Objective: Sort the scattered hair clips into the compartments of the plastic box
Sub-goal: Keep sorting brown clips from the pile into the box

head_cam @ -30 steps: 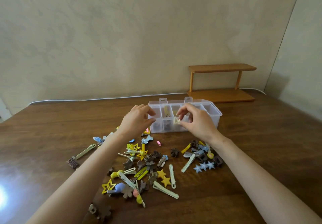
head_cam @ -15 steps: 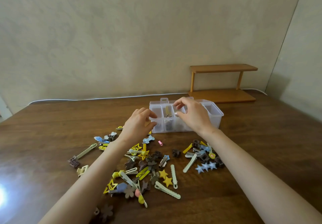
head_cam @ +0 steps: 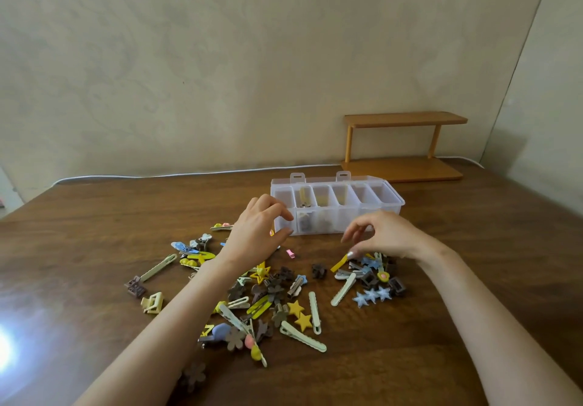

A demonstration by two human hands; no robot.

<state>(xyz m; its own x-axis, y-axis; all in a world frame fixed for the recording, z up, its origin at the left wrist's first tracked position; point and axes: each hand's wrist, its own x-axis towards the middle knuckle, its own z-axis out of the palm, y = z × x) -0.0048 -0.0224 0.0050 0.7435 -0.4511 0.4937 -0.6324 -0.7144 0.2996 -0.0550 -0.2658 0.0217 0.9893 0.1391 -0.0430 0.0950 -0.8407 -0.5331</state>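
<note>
While both hands hang low over the table (head_cam: 94, 216), the box (head_cam: 396, 208) sits open toward the far edge, right of centre. It has 6 compartments in a row; clips (head_cam: 304, 203) show in the 2nd, 3rd & 4th from left.

L hand (head_cam: 255, 232) is just in front of the box's left end, fingers curled, thumb & index tips apart. A small pink-yellow bit shows by the palm; can't tell if it's held.

R hand (head_cam: 386, 235) is in front of the box's right half, fingers bent & spread. One fingertip (head_cam: 350, 253) touches the upper end of a yellow clip (head_cam: 338, 263), thumb clear of it. That clip lies at the left side of a small heap (head_cam: 375, 276) w/ blue stars & brown pieces.

Under the L forearm a bigger heap (head_cam: 268, 298) covers the table's middle: yellow, brown, pale green. A pink clip (head_cam: 290, 253) lies alone betw. the hands.

A shelf (head_cam: 403, 147) stands at the far right corner, and a white cable (head_cam: 157, 174) runs along the far edge.
</note>
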